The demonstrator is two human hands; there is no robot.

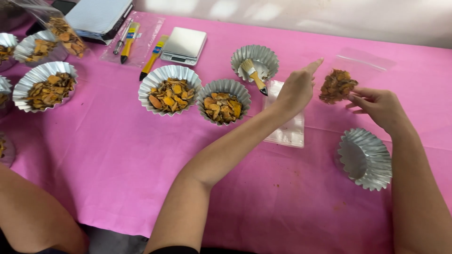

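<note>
My right hand [382, 107] pinches the lower edge of a clear plastic bag [362, 66] that holds a clump of dried orange-brown slices [336, 86]. My left hand [295, 89] hovers just left of the bag, index finger stretched toward its edge, other fingers curled, with nothing seen in its grasp. An empty fluted metal tin [365, 160] lies tilted on its side under my right wrist. Two fluted tins filled with dried slices [169, 89] [223, 101] stand to the left of my left arm.
A pink cloth [117, 155] covers the table. Flat clear bags [287, 129] lie under my left wrist. A tin with a yellow-handled brush [254, 61], a small scale [183, 44], two more brushes [153, 56] and further filled tins [44, 87] sit behind. Another person's arm [33, 216] is at bottom left.
</note>
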